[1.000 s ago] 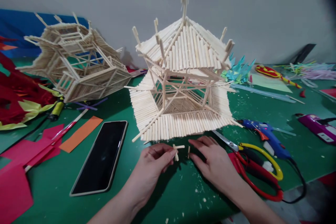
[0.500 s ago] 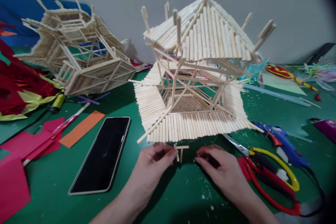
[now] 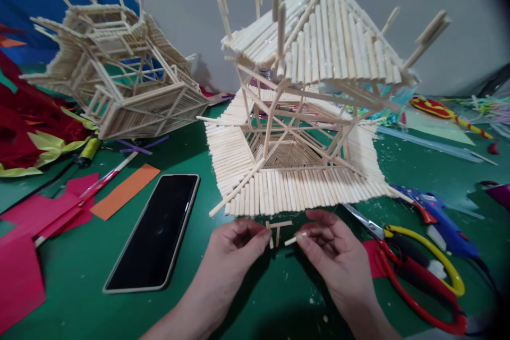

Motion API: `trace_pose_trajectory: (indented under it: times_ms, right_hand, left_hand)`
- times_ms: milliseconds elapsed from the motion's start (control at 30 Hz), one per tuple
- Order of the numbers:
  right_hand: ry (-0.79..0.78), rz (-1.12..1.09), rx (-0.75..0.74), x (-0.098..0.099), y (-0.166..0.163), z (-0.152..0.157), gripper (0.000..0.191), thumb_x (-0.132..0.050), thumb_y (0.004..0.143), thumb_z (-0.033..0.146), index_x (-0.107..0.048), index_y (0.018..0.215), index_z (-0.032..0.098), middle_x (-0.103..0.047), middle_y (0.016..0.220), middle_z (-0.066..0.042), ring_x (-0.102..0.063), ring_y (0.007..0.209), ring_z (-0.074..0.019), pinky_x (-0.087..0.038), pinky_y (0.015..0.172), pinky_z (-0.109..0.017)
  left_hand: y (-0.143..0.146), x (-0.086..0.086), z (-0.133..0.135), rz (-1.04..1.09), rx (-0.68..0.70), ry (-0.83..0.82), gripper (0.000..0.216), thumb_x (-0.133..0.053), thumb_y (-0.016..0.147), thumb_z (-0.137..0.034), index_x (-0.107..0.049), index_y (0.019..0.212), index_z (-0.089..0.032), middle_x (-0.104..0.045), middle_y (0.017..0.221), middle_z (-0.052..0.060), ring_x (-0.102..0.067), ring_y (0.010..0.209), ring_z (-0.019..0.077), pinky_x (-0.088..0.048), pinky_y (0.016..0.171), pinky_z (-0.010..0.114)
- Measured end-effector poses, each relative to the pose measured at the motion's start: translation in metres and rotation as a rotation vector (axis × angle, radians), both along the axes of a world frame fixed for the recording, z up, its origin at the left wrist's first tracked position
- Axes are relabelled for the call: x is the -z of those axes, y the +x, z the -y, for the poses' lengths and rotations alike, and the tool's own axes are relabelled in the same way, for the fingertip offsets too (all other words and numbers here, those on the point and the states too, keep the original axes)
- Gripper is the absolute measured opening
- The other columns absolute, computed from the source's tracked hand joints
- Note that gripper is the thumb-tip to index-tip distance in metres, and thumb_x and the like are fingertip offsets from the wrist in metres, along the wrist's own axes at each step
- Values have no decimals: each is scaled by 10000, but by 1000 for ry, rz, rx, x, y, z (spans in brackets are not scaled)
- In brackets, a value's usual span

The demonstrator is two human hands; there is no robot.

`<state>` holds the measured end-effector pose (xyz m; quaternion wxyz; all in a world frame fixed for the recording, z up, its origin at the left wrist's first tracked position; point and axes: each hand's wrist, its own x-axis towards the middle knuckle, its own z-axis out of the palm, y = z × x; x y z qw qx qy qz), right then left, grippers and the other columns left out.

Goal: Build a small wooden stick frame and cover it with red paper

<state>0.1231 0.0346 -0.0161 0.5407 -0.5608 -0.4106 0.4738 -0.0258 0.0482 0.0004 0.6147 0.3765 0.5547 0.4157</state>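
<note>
Between thumb and fingers, my left hand [image 3: 241, 247] pinches a small frame of joined wooden sticks [image 3: 278, 228], with one bar pointing right and short pieces hanging down. My right hand [image 3: 329, 244] is closed on a short wooden stick [image 3: 295, 239], held just right of the frame and apart from it. Right behind both hands stands a pavilion model [image 3: 303, 191] built of thin wooden sticks, with a peaked upper roof and a wide lower roof. The fingertips of my left hand are partly hidden behind its thumb.
A phone [image 3: 153, 234] lies left of my hands, beside an orange paper strip [image 3: 125, 191] and pink paper [image 3: 19, 271]. To the right are scissors [image 3: 424, 276] and a blue glue gun [image 3: 446, 218]. Another stick model [image 3: 127, 79] stands at the back left.
My right hand has turned and lifted slightly, and a short stick now shows at its fingertips. The left hand keeps its hold on the small frame. The view has shifted a little.
</note>
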Motion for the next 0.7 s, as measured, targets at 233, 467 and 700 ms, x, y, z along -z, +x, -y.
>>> trace_pose_trajectory:
  times_ms: [233, 467, 700]
  right_hand:
    - [-24, 35, -18, 3, 6, -3, 257, -659, 630, 218, -558, 865, 199, -637, 667, -2, -592, 604, -122, -478, 528, -197]
    - [-31, -103, 1, 2, -2, -2, 302, -670, 621, 205, -543, 895, 207, -628, 667, 13, -585, 605, -103, -472, 534, -171]
    - [-53, -187, 92, -2, -11, -3, 331, -701, 581, 202, -541, 871, 191, -640, 659, 3, -594, 596, -112, -488, 536, -186]
  left_hand:
    - [0, 1, 1, -10, 3, -11, 121, -614, 670, -214, -591, 572, -147, -505, 519, -36, -408, 529, 93, -328, 510, 192]
    - [2, 0, 1, -10, 14, -10, 130, -616, 661, -207, -584, 549, -147, -493, 490, -46, -395, 507, 89, -316, 489, 189]
    - [2, 1, 2, 5, -27, -3, 103, -622, 649, -209, -597, 571, -147, -519, 520, -34, -412, 532, 98, -327, 508, 198]
